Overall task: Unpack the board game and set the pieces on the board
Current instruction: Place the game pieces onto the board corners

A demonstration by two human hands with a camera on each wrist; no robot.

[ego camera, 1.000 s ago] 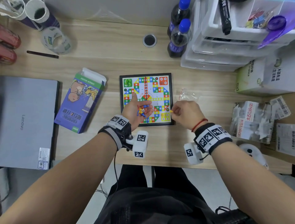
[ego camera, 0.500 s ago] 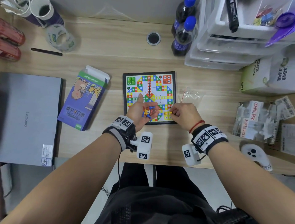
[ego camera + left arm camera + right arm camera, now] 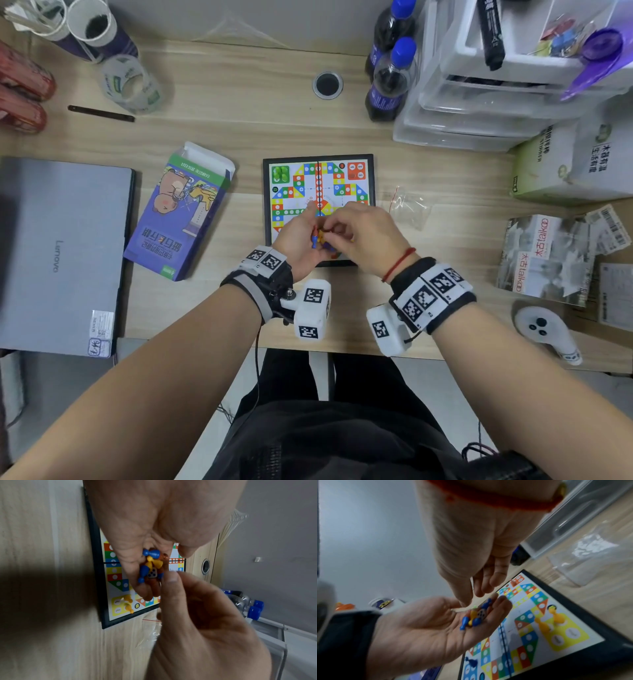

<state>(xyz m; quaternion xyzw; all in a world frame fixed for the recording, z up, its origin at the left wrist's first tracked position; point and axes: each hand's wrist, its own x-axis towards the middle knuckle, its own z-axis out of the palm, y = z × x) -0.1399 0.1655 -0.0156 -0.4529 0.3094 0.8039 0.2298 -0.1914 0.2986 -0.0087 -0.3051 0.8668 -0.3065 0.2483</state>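
The colourful game board (image 3: 318, 178) lies flat mid-desk. My left hand (image 3: 301, 236) hovers palm up over its near edge, carrying several blue, yellow and red pawns (image 3: 150, 566) and a die (image 3: 482, 613) on its lightly cupped fingers. My right hand (image 3: 363, 229) reaches across, thumb and forefinger tips down at the pile with no piece seen between them. Two yellow pawns (image 3: 556, 616) stand on the yellow corner and a blue pawn (image 3: 471, 662) on the blue corner. Green pawns (image 3: 280, 174) fill the far-left corner.
The opened purple game box (image 3: 178, 212) lies left of the board, an empty clear bag (image 3: 407, 205) right of it. A closed laptop (image 3: 58, 253) fills the left; bottles (image 3: 390, 78) and plastic drawers (image 3: 479, 102) stand behind, a white controller (image 3: 544, 329) at the near right edge.
My right hand has left the yellow corner, where it was setting a pawn, and moved left onto my left palm. The left hand has stayed over the board's near edge.
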